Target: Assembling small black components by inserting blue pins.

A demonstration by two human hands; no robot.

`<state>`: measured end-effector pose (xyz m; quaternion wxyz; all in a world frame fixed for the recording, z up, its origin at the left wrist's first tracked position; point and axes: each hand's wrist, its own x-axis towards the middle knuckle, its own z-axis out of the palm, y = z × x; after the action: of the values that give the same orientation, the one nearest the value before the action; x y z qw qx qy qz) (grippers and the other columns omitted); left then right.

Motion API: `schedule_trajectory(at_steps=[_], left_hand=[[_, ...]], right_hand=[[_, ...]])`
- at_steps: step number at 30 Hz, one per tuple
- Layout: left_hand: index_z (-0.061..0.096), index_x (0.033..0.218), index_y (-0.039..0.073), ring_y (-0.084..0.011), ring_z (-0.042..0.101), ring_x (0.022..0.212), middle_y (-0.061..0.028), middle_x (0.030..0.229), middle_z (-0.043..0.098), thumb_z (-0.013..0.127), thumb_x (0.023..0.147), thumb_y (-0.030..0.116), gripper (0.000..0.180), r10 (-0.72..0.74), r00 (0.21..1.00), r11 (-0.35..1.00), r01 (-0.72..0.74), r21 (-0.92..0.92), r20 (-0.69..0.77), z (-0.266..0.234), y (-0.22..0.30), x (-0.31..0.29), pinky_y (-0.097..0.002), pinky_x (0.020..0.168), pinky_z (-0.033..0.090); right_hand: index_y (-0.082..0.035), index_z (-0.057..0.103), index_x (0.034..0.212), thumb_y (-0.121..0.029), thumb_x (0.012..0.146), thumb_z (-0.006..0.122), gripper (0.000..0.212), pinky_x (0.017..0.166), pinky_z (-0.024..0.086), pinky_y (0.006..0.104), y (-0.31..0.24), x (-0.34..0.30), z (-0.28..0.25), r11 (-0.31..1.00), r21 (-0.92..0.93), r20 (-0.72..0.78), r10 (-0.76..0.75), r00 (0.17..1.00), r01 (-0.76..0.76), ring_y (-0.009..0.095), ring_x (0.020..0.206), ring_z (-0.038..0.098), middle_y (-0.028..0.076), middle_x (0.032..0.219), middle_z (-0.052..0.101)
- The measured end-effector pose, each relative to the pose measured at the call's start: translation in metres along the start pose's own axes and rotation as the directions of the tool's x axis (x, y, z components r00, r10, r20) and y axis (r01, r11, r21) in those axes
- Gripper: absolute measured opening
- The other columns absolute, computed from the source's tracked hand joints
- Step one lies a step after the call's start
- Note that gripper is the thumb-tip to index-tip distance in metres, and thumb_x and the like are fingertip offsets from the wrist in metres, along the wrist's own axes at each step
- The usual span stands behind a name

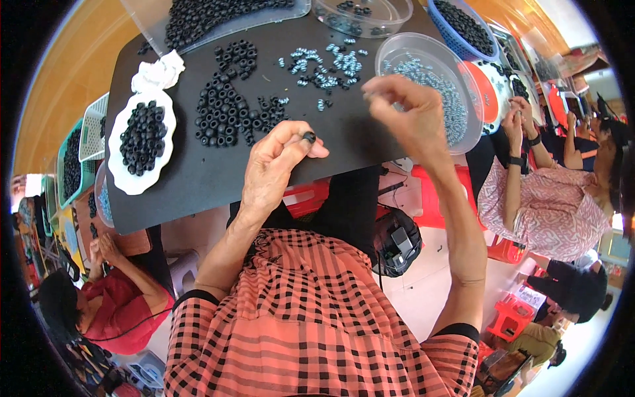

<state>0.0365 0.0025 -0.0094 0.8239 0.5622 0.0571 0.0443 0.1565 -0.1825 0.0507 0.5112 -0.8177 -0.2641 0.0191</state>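
Fingers of the left hand pinch one black ring over the black mat, while the right hand closes its fingertips near the silver pieces, whether on something I cannot tell.

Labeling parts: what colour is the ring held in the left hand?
Black; the ring sits pinched at the left hand fingertips, clearest in the head view.

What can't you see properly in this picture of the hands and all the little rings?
- Head view: whatever the right hand pinches is hidden by its own curled fingers.
- The black ring in the left hand is half covered by fingertips.
- The small silvery pieces are too small to tell their shape.
- The clear tray is cut off by the top edge.
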Motion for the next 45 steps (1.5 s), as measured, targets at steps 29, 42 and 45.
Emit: schedule_trajectory(at_steps=[29, 42, 45], left_hand=[[0.058, 0.102, -0.004, -0.0090, 0.060, 0.083, -0.0042, 0.086, 0.063, 0.048, 0.091, 0.004, 0.017, -0.021, 1.000, 0.983, 0.023, 0.180, -0.012, -0.007, 0.023, -0.014, -0.0245, 0.077, 0.048], [0.057, 0.096, -0.002, -0.0104, 0.063, 0.083, -0.0060, 0.085, 0.066, 0.050, 0.091, 0.003, 0.010, -0.023, 0.999, 0.998, 0.020, 0.064, 0.043, -0.023, 0.018, -0.020, -0.0250, 0.078, 0.049], [0.057, 0.095, -0.002, -0.0106, 0.063, 0.083, -0.0062, 0.084, 0.066, 0.050, 0.091, 0.003, 0.010, -0.031, 0.998, 0.999, 0.031, 0.019, 0.049, -0.024, 0.018, -0.019, -0.0253, 0.078, 0.049]], right_hand=[[0.002, 0.063, 0.089, 0.007, 0.079, 0.064, 0.011, 0.064, 0.049, 0.0240, -0.007, -0.031, 0.094, 0.784, 0.621, 0.059, -0.051, 0.997, 0.003, 0.010, 0.070, 0.060, 0.007, 0.090, 0.063], [-0.001, 0.066, 0.079, -0.009, 0.074, 0.065, 0.010, 0.062, 0.051, 0.0385, -0.018, 0.074, 0.118, 0.890, -0.236, 0.395, -0.279, 0.875, 0.391, 0.030, 0.066, 0.063, 0.015, 0.074, 0.064], [-0.001, 0.066, 0.078, -0.009, 0.073, 0.065, 0.010, 0.064, 0.051, 0.0415, -0.018, 0.076, 0.127, 0.841, -0.306, 0.450, -0.286, 0.846, 0.447, 0.034, 0.068, 0.063, 0.017, 0.074, 0.064]])
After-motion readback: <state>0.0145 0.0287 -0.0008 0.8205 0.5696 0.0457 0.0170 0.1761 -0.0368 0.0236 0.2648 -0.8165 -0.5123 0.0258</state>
